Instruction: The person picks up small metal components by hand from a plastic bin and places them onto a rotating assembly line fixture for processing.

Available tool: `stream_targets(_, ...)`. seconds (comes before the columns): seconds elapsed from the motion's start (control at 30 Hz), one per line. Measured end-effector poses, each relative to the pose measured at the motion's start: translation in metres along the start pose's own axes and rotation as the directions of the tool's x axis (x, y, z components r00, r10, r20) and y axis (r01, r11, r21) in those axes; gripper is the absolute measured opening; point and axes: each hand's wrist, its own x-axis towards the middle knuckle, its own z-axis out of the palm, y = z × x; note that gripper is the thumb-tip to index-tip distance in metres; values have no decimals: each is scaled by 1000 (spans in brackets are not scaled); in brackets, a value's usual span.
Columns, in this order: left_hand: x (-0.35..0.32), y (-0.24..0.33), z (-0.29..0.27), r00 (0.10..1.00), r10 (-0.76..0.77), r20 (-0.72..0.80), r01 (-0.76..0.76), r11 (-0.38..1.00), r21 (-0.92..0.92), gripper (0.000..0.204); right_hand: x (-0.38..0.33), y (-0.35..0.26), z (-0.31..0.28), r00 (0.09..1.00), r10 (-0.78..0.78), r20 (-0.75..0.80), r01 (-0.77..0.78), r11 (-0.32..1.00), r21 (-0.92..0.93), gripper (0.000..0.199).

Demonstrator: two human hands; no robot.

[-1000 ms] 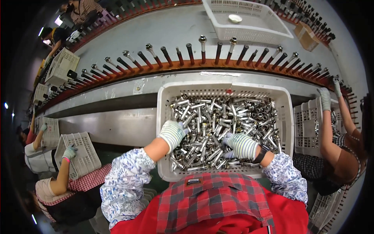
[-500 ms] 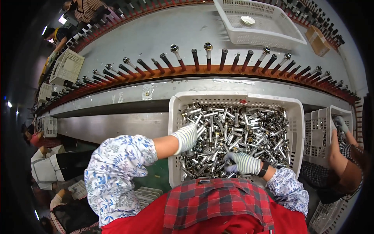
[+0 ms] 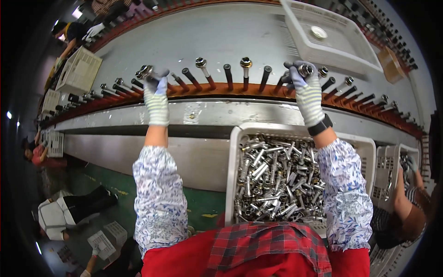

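While bare pegs (image 3: 227, 74) line the rail (image 3: 236, 86), the basket (image 3: 234, 171) lies well stocked

As far as I can judge, the work is partway: between the left grip (image 3: 157, 96) and the right grip (image 3: 305, 87), two pegs carry metal fittings (image 3: 246, 63) while others have none, and plenty of loose pieces (image 3: 277, 180) fill the basket on the near side of the right grip. Over the rail, the left grip is curled around a shiny fitting (image 3: 144, 72). Likewise the right grip is wrapped about another fitting (image 3: 305, 70), its ringed end showing. Gloves (image 3: 157, 111) hide the lower ends, so I cannot tell whether either one sits on a peg.
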Motion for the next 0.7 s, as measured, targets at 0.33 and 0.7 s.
stream_targets(0.33,37,-143,-21,999,24,26,-34,834,551,25,27,122,19,960,-161,228,279,546,-790,33)
stream_targets(0.7,-128,-137,174,978,162,-130,-93,903,420,52,23,174,-144,861,120,493,209,802,-560,42)
